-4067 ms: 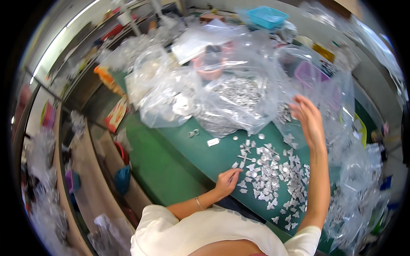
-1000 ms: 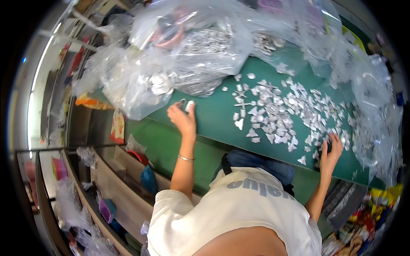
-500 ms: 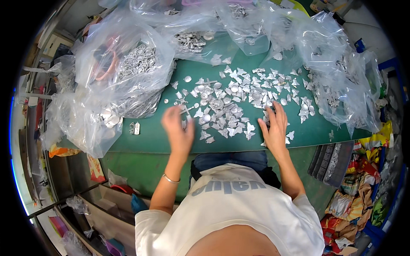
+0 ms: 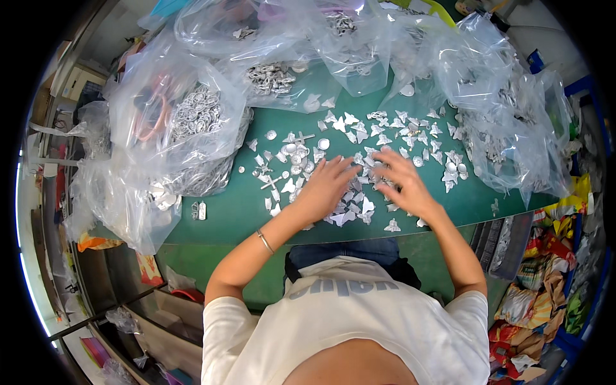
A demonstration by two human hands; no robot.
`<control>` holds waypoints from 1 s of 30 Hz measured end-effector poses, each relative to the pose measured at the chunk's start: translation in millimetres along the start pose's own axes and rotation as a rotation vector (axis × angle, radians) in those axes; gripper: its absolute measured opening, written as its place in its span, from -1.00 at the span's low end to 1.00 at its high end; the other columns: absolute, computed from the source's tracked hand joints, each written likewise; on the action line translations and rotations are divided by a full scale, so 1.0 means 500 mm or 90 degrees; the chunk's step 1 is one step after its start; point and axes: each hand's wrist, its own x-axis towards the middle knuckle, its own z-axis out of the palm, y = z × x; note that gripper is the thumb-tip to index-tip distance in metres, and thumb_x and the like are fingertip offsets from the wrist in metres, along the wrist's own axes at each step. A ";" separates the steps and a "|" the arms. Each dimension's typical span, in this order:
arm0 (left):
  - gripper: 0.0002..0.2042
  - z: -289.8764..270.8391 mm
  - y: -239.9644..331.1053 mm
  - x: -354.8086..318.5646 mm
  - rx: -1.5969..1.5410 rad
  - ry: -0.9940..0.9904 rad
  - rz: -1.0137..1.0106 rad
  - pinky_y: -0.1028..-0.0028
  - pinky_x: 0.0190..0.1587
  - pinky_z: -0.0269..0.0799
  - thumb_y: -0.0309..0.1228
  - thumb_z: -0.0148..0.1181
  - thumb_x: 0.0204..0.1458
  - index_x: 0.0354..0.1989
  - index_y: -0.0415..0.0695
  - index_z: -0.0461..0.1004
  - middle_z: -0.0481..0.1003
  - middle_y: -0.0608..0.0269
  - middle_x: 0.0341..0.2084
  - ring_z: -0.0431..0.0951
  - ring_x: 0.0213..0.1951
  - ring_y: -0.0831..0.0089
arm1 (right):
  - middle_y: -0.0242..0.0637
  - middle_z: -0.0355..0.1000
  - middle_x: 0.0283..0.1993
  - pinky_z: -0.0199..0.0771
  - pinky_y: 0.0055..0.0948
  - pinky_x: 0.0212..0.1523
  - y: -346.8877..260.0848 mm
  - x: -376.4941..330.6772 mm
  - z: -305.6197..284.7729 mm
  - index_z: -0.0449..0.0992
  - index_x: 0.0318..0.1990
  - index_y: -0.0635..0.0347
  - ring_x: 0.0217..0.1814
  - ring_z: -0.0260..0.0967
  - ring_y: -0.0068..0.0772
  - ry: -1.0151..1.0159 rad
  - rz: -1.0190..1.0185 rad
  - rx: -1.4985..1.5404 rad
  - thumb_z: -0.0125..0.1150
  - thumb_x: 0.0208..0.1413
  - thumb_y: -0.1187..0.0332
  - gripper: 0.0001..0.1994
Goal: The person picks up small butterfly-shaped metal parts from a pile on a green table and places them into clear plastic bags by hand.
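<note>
Just in from the near edge of the desk (image 4: 247,221), the left hand (image 4: 326,187), with a bangle (image 4: 264,242) on its wrist, reaches over small silver pieces (image 4: 367,206), its fingers slightly apart; the right hand (image 4: 405,184) is close beside it over the same pieces, fingers bent and apart; the pieces lie loose across the middle of the desk; toward the left edge sits a clear bag of silver links (image 4: 204,115); other clear bags (image 4: 359,67) crowd the far edge.
</note>
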 end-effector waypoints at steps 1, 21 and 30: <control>-0.58 -0.003 -0.017 0.019 -0.060 0.042 -0.012 0.05 0.19 -0.03 -0.45 0.04 0.00 0.09 -0.16 0.23 0.08 -0.02 0.17 0.06 0.20 0.02 | -0.24 0.17 0.19 0.00 -0.14 0.22 0.022 0.019 -0.008 0.38 -0.02 0.21 0.30 -0.01 -0.16 0.047 0.009 -0.013 0.15 -0.03 0.36 -0.63; -0.79 -0.020 0.049 0.051 -0.795 0.049 -0.310 0.60 -0.48 0.39 -0.40 0.01 0.10 -0.17 -0.27 0.38 0.47 0.23 -0.48 0.45 -0.50 0.57 | -0.34 0.35 -0.53 0.23 -0.59 -0.55 -0.059 0.093 -0.007 0.47 -0.28 0.31 -0.58 0.24 -0.57 0.037 0.213 0.304 0.24 -0.17 0.58 -0.78; -0.80 -0.212 -0.121 0.190 -0.923 0.737 -0.208 0.51 -0.22 0.44 -0.59 -0.06 0.00 -0.19 -0.38 0.29 0.38 0.00 -0.32 0.47 -0.26 0.37 | -0.14 0.32 -0.13 0.30 -0.42 -0.18 -0.017 0.059 -0.033 0.38 -0.13 0.29 -0.14 0.30 -0.24 0.086 0.171 0.126 0.19 -0.09 0.46 -0.69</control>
